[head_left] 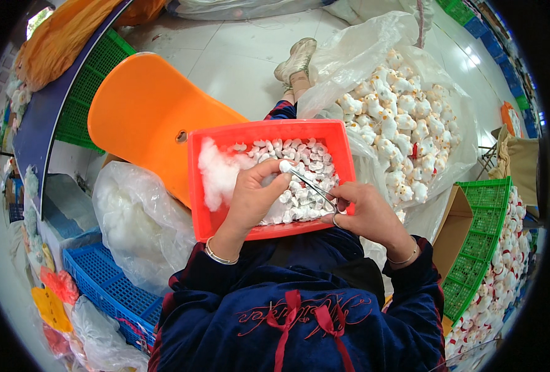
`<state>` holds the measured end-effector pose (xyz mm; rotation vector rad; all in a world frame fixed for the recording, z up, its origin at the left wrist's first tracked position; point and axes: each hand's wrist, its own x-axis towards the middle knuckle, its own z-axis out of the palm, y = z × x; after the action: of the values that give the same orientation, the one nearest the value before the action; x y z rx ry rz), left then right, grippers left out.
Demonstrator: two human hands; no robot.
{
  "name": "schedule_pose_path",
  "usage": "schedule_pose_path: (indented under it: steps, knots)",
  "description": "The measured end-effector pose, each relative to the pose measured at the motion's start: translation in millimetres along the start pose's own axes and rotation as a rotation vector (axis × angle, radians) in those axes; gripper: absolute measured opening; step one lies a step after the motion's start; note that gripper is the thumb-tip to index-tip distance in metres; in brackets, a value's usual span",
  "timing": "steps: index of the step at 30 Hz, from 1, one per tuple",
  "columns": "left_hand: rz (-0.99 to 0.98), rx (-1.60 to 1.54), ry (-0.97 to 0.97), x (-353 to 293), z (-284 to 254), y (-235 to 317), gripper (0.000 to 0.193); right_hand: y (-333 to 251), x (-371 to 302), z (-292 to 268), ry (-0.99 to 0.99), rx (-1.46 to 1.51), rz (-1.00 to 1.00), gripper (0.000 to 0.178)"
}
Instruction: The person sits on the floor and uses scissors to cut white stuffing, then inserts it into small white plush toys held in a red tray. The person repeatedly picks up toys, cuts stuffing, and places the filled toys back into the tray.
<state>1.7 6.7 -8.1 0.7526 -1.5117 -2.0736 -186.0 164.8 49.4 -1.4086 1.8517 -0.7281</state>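
Note:
In my left hand (250,197), thumb and fingers pinch a small white fabric piece (285,166). My right hand (372,214) is closed round the ring handles of slim metal forceps (314,186), whose tip meets the piece; whether it is inside cannot be made out. Both hands are over a red plastic bin (268,128) on my lap. Many small white curved pieces (318,162) fill most of it. A wad of white stuffing fluff (218,170) lies at its left end.
An orange plastic chair (151,111) stands at the left, by a clear bag of fluff (132,217) and a blue crate (110,282). At the right are a large clear bag of white plush toys (405,124), a cardboard box (454,217) and a green crate (482,242).

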Motion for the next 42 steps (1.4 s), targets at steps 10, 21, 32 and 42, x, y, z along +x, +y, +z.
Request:
schedule_pose_path:
  steps: [10, 21, 32, 42]
  knots:
    - [0.014, 0.174, 0.188, -4, 14, -11, 0.018, -9, 1, 4, -0.093, -0.05, 0.049, 0.027]
    - [-0.033, -0.118, 0.131, 0, -2, -4, 0.025, 11, -1, 5, -0.113, 0.046, 0.038, 0.034]
    - [-0.312, 0.17, -0.309, -15, 7, 5, 0.029, 9, 16, 19, 0.061, 0.391, 0.0, 0.02]
    - [-0.153, 0.202, -0.219, -1, 1, 23, 0.014, 16, 38, 25, 0.123, 0.599, -0.073, 0.015]
